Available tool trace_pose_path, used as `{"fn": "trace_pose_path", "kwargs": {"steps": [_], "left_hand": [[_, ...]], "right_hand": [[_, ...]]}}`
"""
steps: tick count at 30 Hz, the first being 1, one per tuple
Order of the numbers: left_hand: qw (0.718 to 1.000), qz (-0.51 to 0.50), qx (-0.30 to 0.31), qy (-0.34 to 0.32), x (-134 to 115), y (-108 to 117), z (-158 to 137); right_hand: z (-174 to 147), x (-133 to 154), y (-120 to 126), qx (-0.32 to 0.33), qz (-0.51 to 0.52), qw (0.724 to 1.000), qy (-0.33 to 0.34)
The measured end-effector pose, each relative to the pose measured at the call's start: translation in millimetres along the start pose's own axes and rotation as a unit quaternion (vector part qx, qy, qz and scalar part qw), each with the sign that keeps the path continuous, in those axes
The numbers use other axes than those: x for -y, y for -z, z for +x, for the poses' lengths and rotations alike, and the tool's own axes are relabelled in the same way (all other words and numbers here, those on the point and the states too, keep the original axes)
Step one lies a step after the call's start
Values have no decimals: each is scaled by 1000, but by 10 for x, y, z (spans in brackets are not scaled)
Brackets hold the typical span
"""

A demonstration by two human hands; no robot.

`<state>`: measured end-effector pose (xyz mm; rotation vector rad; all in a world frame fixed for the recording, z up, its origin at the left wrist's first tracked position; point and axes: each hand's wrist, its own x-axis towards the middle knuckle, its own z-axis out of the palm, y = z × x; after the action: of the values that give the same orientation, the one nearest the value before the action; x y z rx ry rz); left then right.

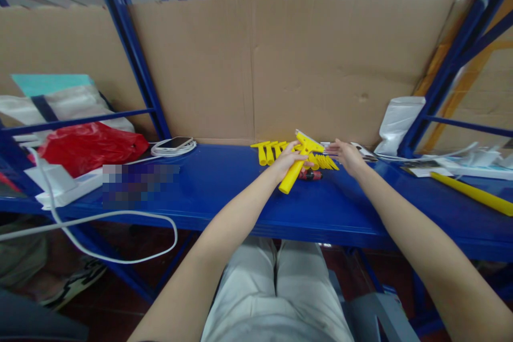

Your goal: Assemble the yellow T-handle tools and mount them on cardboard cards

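1. The person's left hand [289, 160] has its grip closed around a yellow T-shaped tool [292, 176] near where the handle meets the head.
2. That tool is held tilted above the blue tabletop [224, 179], its handle end pointing down toward the person and its wide head, edged with a pale strip, facing away.
3. The right hand [348, 155] is just beside the head's right end, fingers stretched toward it; whether its grip pinches anything cannot be told.
4. Left of the held tool, more yellow tools [262, 155] lie in a row on the tabletop, near the cardboard panel [192, 64].
5. Between and below the hands lie a row of yellow pieces [327, 163] and a red-and-black object [315, 175], partly hidden by the held tool.
6. Farther left are a phone [176, 142] on a coiled white cable [160, 152], a red plastic bag [94, 141] and a white power strip [78, 192].
7. To the right, a white pouch [401, 120] leans near the blue rack post [441, 77], and a long yellow bar [473, 194] lies at an angle.
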<state>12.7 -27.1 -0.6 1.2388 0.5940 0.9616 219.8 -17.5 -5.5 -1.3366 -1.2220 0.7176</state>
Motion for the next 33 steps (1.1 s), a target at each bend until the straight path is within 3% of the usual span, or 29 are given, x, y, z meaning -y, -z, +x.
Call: {"fn": "trace_pose_path", "kwargs": {"steps": [5,11,14,16,25,33], "left_hand": [[997,-57,35,26,-35,18,10],[990,-101,86,39,-19,65,76],[986,-119,105,48,-7,92,106],[985,-121,107,51,-4,100,111],[987,-102,112,46,-26,65,69],[987,-96,120,48,-14,81,88]], "right_hand": [[-243,206,-216,189,135,971,-56],[-313,217,-311,259,334,905,-60],[-285,195,-313,252,425,866,-85],[-281,198,-316,233,451,856,-100],[-326,257,-361,172,441,874,-110],[-322,250,-370,166,445,872,-117]]}}
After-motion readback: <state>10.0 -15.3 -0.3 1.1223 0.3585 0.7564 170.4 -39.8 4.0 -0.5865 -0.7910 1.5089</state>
